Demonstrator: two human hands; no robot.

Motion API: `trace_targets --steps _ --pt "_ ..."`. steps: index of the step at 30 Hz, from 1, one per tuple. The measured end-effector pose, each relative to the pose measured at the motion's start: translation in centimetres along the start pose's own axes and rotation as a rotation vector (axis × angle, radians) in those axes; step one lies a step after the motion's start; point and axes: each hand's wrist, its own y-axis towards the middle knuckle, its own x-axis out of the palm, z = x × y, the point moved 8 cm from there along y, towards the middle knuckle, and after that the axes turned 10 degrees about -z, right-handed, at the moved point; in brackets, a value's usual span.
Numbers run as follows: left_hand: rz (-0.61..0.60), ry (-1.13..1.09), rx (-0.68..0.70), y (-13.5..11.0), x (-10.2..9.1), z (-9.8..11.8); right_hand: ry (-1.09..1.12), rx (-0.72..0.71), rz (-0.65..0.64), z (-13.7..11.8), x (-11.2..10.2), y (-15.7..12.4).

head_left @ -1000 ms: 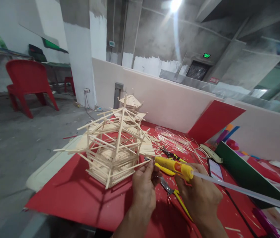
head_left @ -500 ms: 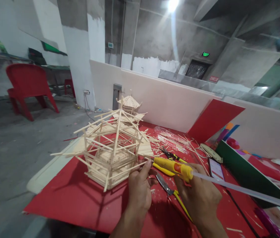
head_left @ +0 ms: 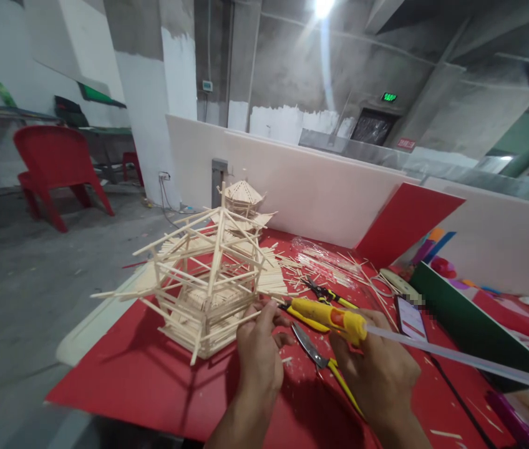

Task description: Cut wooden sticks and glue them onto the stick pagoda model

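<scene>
A pavilion-shaped frame (head_left: 216,249) of thin wooden sticks stands on the red board (head_left: 119,374), left of my hands. My left hand (head_left: 259,343) is closed by its lower right edge, thumb and forefinger pinching the end of a wooden stick (head_left: 244,318) that slants out from the frame. In my right hand (head_left: 377,368) is a yellow hot glue gun (head_left: 325,313), with a long clear glue stick (head_left: 451,355) running out of its back. The nozzle points left at my left fingertips; whether it touches the stick I cannot tell.
Pruning shears (head_left: 314,349) lie under the glue gun, with yellow-handled pliers (head_left: 323,290) behind. Loose sticks (head_left: 325,262) and plastic wrap lie farther back. A smaller stick tower (head_left: 243,199) stands behind the frame. At right are a phone (head_left: 409,319) and a green panel (head_left: 451,312).
The frame and my left hand have shifted slightly left in view. Less of the stick's end shows beyond my left fingers. My right hand still holds the glue gun in nearly the same place.
</scene>
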Motion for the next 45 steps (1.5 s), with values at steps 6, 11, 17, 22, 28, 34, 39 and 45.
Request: trace_targets --steps 6,11,17,22,28,34,39,45 --pt "0.004 0.013 0.0 0.0 -0.1 0.1 -0.017 0.05 -0.02 1.2 0.3 -0.5" --pt "0.018 0.018 0.007 0.1 -0.1 0.0 0.015 0.051 -0.056 1.2 0.6 -0.6" --pt "0.026 0.021 0.017 0.1 0.1 0.1 0.003 0.035 -0.022 0.7 0.5 -0.2" --pt "0.028 0.022 0.016 0.0 0.3 0.2 0.001 0.041 -0.037 0.9 0.5 0.0" --pt "0.02 0.012 0.023 0.1 0.1 0.2 0.0 0.04 -0.015 0.7 0.3 0.0" --pt "0.007 0.017 0.016 0.2 0.0 0.0 0.004 0.036 -0.02 0.4 0.4 0.1" --pt "0.01 0.018 0.016 0.2 0.0 -0.1 0.033 0.025 -0.019 0.5 0.2 0.0" --pt "0.009 0.011 0.023 0.3 -0.2 -0.1 -0.007 0.034 -0.012 0.5 0.5 -0.2"
